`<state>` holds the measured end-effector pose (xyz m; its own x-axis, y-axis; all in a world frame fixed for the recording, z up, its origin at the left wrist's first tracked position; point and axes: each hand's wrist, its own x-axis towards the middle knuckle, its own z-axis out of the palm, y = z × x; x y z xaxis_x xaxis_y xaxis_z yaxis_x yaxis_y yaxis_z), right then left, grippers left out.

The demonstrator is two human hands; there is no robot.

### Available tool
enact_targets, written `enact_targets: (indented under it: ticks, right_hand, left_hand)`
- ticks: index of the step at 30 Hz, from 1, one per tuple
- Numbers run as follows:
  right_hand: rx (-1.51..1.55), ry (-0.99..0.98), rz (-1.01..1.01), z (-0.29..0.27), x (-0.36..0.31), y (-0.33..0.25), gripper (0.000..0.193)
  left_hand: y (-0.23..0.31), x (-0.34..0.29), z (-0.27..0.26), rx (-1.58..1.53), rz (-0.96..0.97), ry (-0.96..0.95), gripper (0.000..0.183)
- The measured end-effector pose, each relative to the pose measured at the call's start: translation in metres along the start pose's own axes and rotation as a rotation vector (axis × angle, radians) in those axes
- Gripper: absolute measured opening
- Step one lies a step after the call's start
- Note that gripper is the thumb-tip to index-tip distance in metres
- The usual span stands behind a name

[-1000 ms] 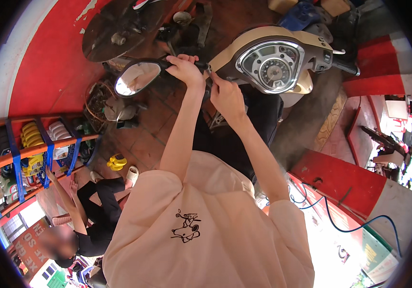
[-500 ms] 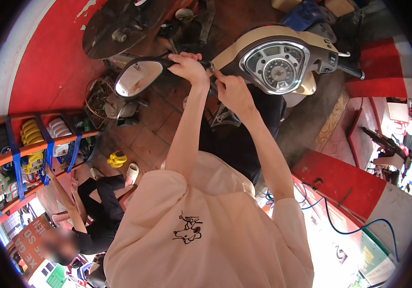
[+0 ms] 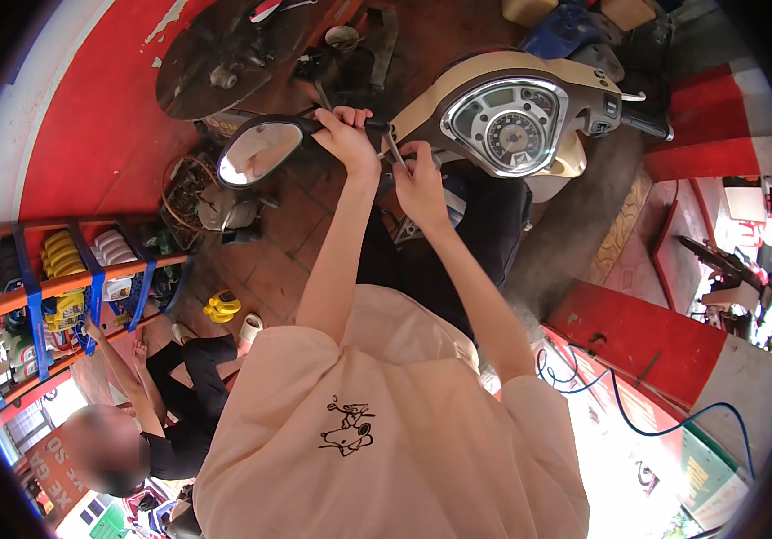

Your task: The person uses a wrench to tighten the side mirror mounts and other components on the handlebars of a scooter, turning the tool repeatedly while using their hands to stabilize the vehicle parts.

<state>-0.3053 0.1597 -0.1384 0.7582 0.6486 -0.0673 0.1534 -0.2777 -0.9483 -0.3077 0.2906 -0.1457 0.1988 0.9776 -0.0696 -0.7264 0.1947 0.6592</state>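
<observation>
- I see the left hand [image 3: 348,139] closed, its fingers curled over a dark bar [image 3: 378,126] just behind the mirror; the hand hides whether that bar is the mirror's stem or a handlebar grip.
- The right hand [image 3: 420,184] is nearly closed, just right of the left hand and a little nearer the body. I read a narrow pinch on the lower end of a slim metal tool [image 3: 394,146].
- That tool runs up from the right fingertips to the end of the dark bar, between the two hands; at this size I cannot tell how its head sits there.
- The oval mirror [image 3: 260,154] is just left of the left hand, its glass facing up toward me.
- Right of both hands I have the scooter's dashboard [image 3: 514,133], a chrome-rimmed gauge cluster in cream and brown bodywork, with the far handlebar grip [image 3: 648,124] beyond it.
- Ahead and left of the left hand stands a dark round tray [image 3: 193,76] with parts on it.
- Well left of the hands and nearer the body, a seated co-worker [image 3: 193,382] in black reaches to a rack [image 3: 34,287] of bottles; a yellow container [image 3: 221,306] is on the floor between that person and my hands.
</observation>
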Motion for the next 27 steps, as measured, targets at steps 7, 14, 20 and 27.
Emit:
enact_targets:
  ticks: [7,14,20,27]
  right_hand:
    - [0.381,0.168,0.245,0.011,-0.008,-0.004,0.016]
    - [0.977,-0.218,0.722,-0.005,0.001,-0.016,0.027]
    - [1.058,-0.158,0.702,0.005,0.001,-0.01,0.029]
    - [1.042,-0.109,0.634,0.011,-0.003,-0.01,0.028]
  left_hand:
    - [-0.001,0.005,-0.009,-0.082,-0.018,-0.099,0.019]
    - [0.0,0.009,-0.02,-0.148,-0.098,-0.17,0.018]
    - [0.002,0.012,-0.021,-0.165,-0.138,-0.21,0.026]
    - [0.001,0.016,-0.023,-0.158,-0.136,-0.217,0.028]
